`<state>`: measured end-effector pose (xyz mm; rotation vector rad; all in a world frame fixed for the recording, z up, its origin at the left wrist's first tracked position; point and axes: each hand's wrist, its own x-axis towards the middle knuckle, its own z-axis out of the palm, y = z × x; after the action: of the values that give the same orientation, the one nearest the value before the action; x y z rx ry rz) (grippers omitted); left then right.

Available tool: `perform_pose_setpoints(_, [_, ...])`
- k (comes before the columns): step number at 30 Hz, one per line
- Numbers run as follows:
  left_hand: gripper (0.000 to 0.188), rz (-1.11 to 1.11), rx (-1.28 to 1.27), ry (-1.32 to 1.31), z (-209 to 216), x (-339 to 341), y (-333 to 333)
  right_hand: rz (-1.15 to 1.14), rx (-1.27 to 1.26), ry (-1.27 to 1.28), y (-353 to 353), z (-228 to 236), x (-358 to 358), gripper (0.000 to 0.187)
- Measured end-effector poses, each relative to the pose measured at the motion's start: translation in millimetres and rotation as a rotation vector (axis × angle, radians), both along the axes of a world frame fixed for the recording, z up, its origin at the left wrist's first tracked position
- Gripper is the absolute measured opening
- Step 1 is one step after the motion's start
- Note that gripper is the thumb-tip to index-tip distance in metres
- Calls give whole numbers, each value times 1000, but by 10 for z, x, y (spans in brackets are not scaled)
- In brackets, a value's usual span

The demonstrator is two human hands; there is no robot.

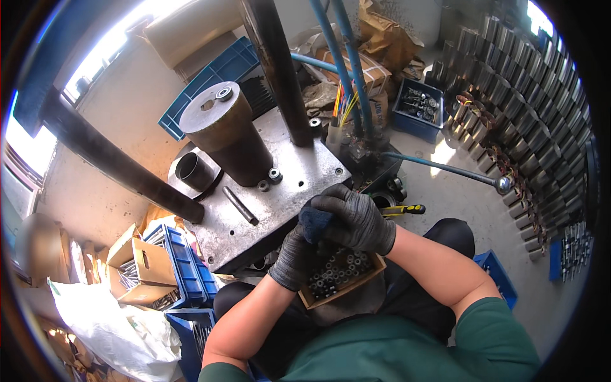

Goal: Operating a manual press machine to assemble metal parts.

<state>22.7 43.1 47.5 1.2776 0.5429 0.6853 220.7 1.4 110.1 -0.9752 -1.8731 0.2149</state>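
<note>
My right hand [356,219], in a grey knit glove, is closed over a dark blue cloth [314,223]. My left hand [294,256], gloved the same way, meets it from below and grips the cloth's lower side. Whatever may be wrapped inside the cloth is hidden by the fingers. Just beneath both hands, a shallow cardboard box [347,294] rests at my lap, holding many small metal ring-shaped parts [337,272]. The hands are in front of the near edge of a metal press table [286,181].
On the table stand a thick steel cylinder [232,137] with a bearing [224,93] on top, a short tube [193,172] and a loose rod [240,205]. Two dark columns flank them. A long lever [445,167] reaches right toward stacked metal sleeves [509,95]. Yellow-handled pliers [404,209] lie beside my right hand.
</note>
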Motion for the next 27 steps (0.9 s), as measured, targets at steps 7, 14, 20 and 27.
perform_pose_setpoints(7, [61,-221,-369,-179,449,-109,-23,-368,55,73,214,-31,633,33])
perform_pose_setpoints(14, [40,94,-400,-271,526,-163,134,-560,14,-33,81,32,1114,43])
perform_pose_setpoints(20, [26,404,96,67,336,-317,325,-436,-557,-564,-30,-132,1079,52])
perform_pose_setpoints(27, [27,602,785,272,41,-199,756,-150,-248,-317,112,-257,812,40])
